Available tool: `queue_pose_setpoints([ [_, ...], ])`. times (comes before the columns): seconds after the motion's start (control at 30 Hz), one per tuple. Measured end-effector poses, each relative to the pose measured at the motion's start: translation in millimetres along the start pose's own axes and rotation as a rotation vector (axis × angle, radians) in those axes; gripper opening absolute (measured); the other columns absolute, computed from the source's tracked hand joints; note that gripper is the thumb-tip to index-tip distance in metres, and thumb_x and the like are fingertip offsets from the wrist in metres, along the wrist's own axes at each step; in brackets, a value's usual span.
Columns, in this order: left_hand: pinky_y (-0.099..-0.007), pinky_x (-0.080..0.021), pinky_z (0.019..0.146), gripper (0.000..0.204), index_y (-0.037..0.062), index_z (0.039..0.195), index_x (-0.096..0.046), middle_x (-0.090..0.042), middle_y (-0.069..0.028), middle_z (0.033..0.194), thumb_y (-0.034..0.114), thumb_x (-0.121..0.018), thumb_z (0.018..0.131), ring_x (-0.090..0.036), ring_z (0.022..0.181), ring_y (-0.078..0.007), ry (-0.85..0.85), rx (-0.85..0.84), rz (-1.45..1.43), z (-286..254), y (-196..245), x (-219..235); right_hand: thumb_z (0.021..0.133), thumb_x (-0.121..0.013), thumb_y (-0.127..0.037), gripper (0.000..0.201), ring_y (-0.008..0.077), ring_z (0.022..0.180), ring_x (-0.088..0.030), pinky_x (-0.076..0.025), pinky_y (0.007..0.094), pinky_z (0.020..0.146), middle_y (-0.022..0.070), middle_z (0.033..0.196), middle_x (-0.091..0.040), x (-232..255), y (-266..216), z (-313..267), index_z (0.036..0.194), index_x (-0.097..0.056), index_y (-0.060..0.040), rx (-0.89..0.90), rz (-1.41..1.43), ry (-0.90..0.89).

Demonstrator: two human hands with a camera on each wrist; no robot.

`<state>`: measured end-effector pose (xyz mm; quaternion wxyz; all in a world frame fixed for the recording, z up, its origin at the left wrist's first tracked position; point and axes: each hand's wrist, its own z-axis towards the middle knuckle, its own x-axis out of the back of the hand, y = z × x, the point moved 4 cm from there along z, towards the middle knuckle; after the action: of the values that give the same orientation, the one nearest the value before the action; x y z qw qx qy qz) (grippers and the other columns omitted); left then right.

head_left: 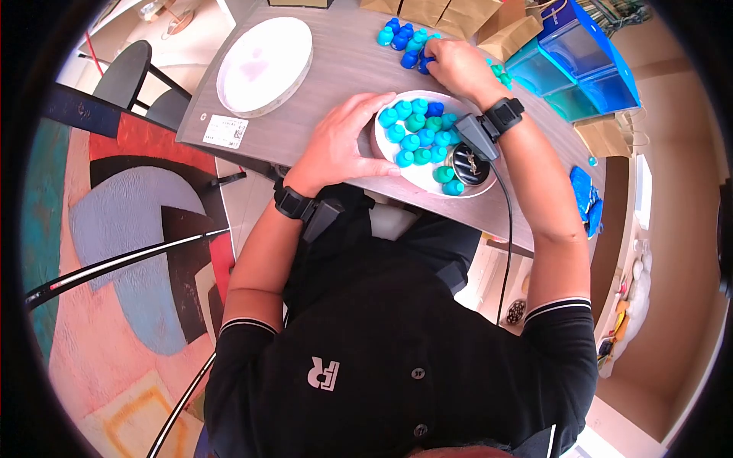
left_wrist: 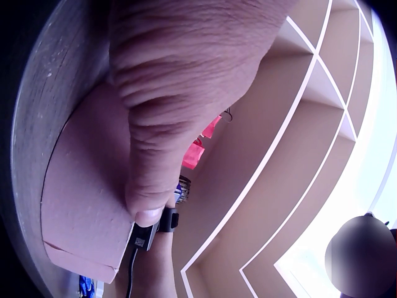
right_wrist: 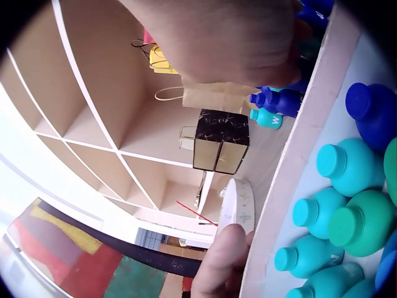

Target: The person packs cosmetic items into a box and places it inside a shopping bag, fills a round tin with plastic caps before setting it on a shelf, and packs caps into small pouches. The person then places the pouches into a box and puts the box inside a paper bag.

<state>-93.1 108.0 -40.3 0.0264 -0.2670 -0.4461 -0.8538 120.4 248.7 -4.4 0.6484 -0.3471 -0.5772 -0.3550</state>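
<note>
An oval, pale-pink box [head_left: 387, 169] holds many small round-bellied bottles [head_left: 411, 142] in turquoise, green and dark blue. A black round case [head_left: 470, 163] with a gold emblem lies at the box's right end. My left hand [head_left: 340, 141] grips the box's left end, thumb along the near side and fingers toward the far side; in the left wrist view the thumb [left_wrist: 152, 180] presses its outer wall. Past the far rim, my right hand [head_left: 462, 72] pinches a dark blue bottle [head_left: 424, 67] at a cluster of bottles [head_left: 400, 36]; its fingertips are partly hidden.
A round white tray [head_left: 263, 65] stands on the table's left, beside a white label [head_left: 225, 130]. Brown paper bags [head_left: 500, 29] and a blue clear-sided organizer [head_left: 573, 65] line the back right. Blue packets [head_left: 586, 197] lie at the right edge. A cable [head_left: 509, 252] hangs from my right wrist.
</note>
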Motion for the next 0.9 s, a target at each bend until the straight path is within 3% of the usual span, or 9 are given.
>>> queue_pose_setpoints([
  [0.17,-0.0417,-0.043,0.109,0.099,0.0050,0.147,-0.050,-0.055,-0.0159,0.140,0.042,-0.092,0.065,-0.055,0.130,-0.0336,-0.001,0.004,-0.020,-2,-3,-2,0.086,-0.071,-0.023,0.021,0.0358,0.082,-0.069,-0.054,0.0455,0.073,0.0164,0.087,-0.071,67,-27,-52,0.099,-0.071,-0.0053,0.021,0.141,0.198],
  [0.27,-0.0416,-0.043,0.110,0.100,0.0054,0.147,-0.050,-0.055,-0.0154,0.140,0.040,-0.093,0.065,-0.055,0.130,-0.0328,0.009,-0.020,-0.033,-2,-3,-3,0.084,-0.076,-0.021,0.021,0.0296,0.074,-0.067,-0.052,0.0404,0.066,0.0125,0.078,-0.067,99,-48,-96,0.097,-0.070,-0.0059,0.005,0.380,0.020],
  [0.3,-0.0414,-0.043,0.110,0.100,0.0055,0.147,-0.050,-0.054,-0.0154,0.141,0.039,-0.093,0.064,-0.055,0.130,-0.0324,0.008,-0.018,-0.021,-2,-3,-3,0.082,-0.079,-0.018,0.020,0.0255,0.069,-0.064,-0.050,0.0374,0.061,0.0102,0.076,-0.063,101,-56,-110,0.096,-0.070,-0.0066,0.052,0.528,-0.016],
  [0.37,-0.0412,-0.043,0.110,0.100,0.0055,0.148,-0.050,-0.054,-0.0153,0.141,0.038,-0.093,0.064,-0.054,0.131,-0.0320,0.001,-0.017,-0.016,-1,-5,-5,0.081,-0.078,-0.017,0.019,0.0282,0.072,-0.066,-0.051,0.0394,0.064,0.0100,0.081,-0.066,99,-68,-130,0.095,-0.070,-0.0069,0.097,0.539,-0.178],
  [0.47,-0.0427,-0.048,0.103,0.095,0.0071,0.143,-0.054,-0.058,-0.0150,0.134,0.045,-0.092,0.064,-0.059,0.123,-0.0353,0.055,-0.060,-0.033,-1,-4,-4,0.080,-0.076,-0.015,0.017,0.0327,0.086,-0.067,-0.054,0.0431,0.073,0.0084,0.092,-0.069,83,-82,-146,0.095,-0.070,-0.0082,0.193,0.382,-0.183],
  [0.67,-0.0431,-0.047,0.103,0.095,0.0063,0.142,-0.054,-0.059,-0.0153,0.135,0.045,-0.092,0.064,-0.059,0.123,-0.0348,0.054,-0.048,0.008,0,0,0,0.079,-0.076,-0.018,0.018,0.0325,0.092,-0.068,-0.055,0.0439,0.078,0.0090,0.094,-0.070,53,-87,-151,0.094,-0.071,-0.0087,0.211,0.291,-0.307],
  [0.73,-0.0414,-0.042,0.110,0.098,0.0028,0.147,-0.049,-0.055,-0.0174,0.140,0.038,-0.092,0.066,-0.055,0.131,-0.0330,0.002,-0.025,-0.007,-1,-1,-2,0.079,-0.077,-0.018,0.018,0.0323,0.092,-0.068,-0.055,0.0439,0.078,0.0092,0.094,-0.071,52,-86,-150,0.094,-0.071,-0.0088,0.209,0.267,-0.341],
  [0.83,-0.0416,-0.043,0.110,0.098,0.0022,0.146,-0.050,-0.055,-0.0178,0.140,0.039,-0.092,0.066,-0.055,0.131,-0.0335,0.004,-0.028,-0.013,0,-1,-1,0.080,-0.075,-0.016,0.016,0.0332,0.091,-0.068,-0.055,0.0434,0.078,0.0103,0.095,-0.071,57,-82,-146,0.093,-0.073,-0.0082,0.234,0.335,-0.343],
  [0.9,-0.0424,-0.045,0.107,0.097,0.0043,0.144,-0.052,-0.057,-0.0165,0.137,0.044,-0.091,0.064,-0.057,0.127,-0.0343,0.030,-0.038,0.002,1,-1,-2,0.081,-0.071,-0.014,0.015,0.0339,0.089,-0.068,-0.054,0.0424,0.077,0.0118,0.094,-0.071,64,-72,-134,0.094,-0.073,-0.0071,0.228,0.539,-0.309],
])
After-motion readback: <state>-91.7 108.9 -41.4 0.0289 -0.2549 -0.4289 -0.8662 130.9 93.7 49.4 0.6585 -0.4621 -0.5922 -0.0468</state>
